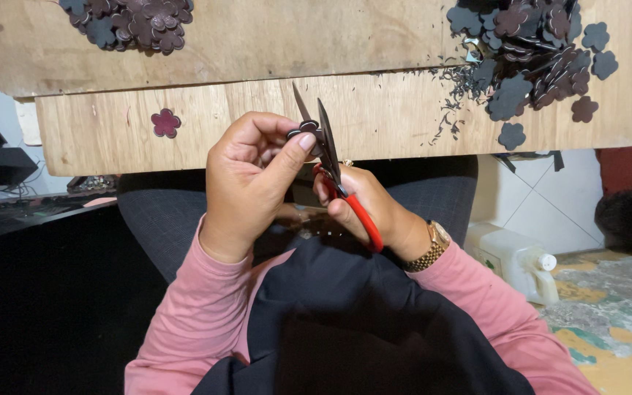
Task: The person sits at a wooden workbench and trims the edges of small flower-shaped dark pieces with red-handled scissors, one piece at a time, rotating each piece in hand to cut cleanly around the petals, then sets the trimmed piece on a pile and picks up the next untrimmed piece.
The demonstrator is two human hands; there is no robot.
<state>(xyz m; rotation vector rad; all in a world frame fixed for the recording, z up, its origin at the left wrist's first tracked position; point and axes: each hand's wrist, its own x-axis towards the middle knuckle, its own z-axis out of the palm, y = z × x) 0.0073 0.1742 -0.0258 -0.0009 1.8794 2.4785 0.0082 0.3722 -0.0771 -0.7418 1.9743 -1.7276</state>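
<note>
Our left hand [250, 183] pinches a dark flower cutout [306, 131] while our right hand [363, 208] grips red-handled scissors [338, 175], blades parted around it

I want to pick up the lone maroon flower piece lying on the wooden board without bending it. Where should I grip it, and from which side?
The single maroon flower piece lies flat on the wooden board, apart from the piles, so nothing crowds it. Probably best: come from above, slide it to the board's near edge, then pinch two opposite petals by their rims. Flat and apparently thin, it offers no raised part to grasp.
</note>
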